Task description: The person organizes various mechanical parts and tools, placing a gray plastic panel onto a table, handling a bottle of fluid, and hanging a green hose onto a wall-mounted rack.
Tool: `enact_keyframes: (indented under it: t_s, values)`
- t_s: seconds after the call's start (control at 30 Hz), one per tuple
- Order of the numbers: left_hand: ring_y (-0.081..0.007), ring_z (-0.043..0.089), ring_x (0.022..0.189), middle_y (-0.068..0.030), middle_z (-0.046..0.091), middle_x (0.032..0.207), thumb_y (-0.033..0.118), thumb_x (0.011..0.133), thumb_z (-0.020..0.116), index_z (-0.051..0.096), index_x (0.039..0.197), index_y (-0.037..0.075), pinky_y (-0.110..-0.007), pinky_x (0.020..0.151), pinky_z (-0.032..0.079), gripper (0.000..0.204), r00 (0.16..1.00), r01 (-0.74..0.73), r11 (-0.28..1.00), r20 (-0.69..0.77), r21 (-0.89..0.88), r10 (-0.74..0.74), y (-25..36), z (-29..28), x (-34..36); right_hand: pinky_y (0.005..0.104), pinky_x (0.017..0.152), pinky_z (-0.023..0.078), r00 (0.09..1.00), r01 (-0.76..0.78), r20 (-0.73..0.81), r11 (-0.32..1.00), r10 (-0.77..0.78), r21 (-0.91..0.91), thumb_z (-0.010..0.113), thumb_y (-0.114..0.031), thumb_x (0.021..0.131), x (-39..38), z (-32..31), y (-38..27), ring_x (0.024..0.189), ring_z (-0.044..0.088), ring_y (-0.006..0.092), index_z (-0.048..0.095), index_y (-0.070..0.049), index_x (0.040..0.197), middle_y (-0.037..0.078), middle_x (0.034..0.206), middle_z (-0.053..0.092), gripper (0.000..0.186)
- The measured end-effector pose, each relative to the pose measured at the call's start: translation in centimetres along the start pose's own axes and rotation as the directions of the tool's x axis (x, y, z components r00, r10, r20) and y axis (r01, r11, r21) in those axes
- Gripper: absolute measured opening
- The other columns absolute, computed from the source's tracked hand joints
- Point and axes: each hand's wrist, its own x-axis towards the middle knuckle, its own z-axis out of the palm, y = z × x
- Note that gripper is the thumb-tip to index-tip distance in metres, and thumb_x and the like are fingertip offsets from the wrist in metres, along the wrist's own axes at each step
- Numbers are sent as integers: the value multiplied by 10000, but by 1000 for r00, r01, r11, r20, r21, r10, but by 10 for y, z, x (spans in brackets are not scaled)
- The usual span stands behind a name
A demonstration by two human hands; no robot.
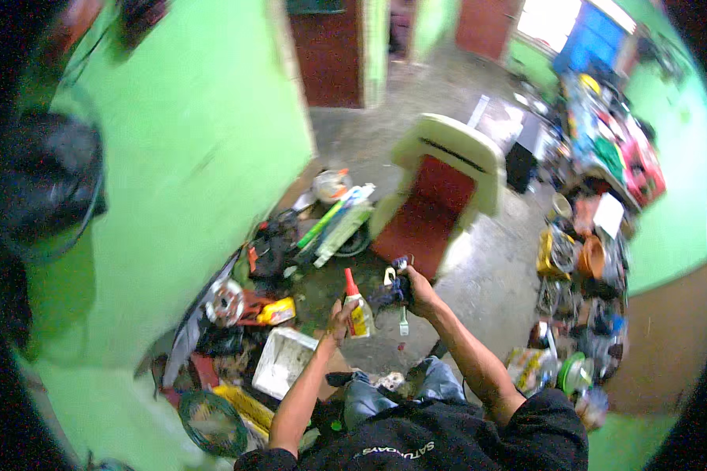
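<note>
Shirt cloth of black [436, 443] lay nearest, then faded blue denim jeans [368, 402]. Beyond them, near each other but apart, the left hand [338, 320] clasped a white plastic bottle with a red nozzle [360, 317] while the right hand [423, 293] gripped a small dark object [387, 297], too blurred to identify. Farther off stood a cream chair with a red seat [434, 208], then a reddish-brown door [326, 59].

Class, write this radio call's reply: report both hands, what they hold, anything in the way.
Left hand holding bottle, red nozzle up. Right hand holding dark item, too blurred to identify. Chair just beyond, not blocking the hands.
</note>
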Motion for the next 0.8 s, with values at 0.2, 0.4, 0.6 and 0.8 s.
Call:
enact_keyframes:
  t_s: [0.2,0.4,0.6,0.8]
  values:
    - [-153,618,811,-18,602,885,270,813,635,509,1055,78,-314,762,512,334,799,141,985,598,-95,-56,75,299,43,337,609,523,927,367,-210,864,-310,345,401,-465,940,-105,-213,-111,647,621,195,532,-73,955,67,758,616,413]
    - [-148,589,902,-24,601,973,240,779,679,502,1144,71,-321,848,450,440,533,165,981,829,98,-172,63,528,52,234,491,470,773,598,-470,737,-427,314,532,-508,869,-216,-357,-183,564,581,96,590,-97,964,0,734,615,426]
    - [-176,623,898,-41,621,980,242,778,664,515,1134,69,-344,849,488,423,156,340,906,935,252,-318,40,687,66,260,588,527,588,723,-652,672,-479,158,534,-477,896,-291,-471,-217,637,625,109,616,-70,914,26,796,650,415]
    - [-236,655,806,-118,649,897,226,790,660,519,1024,44,-359,749,539,329,-50,293,830,875,474,-482,10,787,120,239,414,310,357,445,-820,853,-448,-272,502,-448,912,-335,-550,-261,487,409,57,615,-82,848,-64,621,495,388]
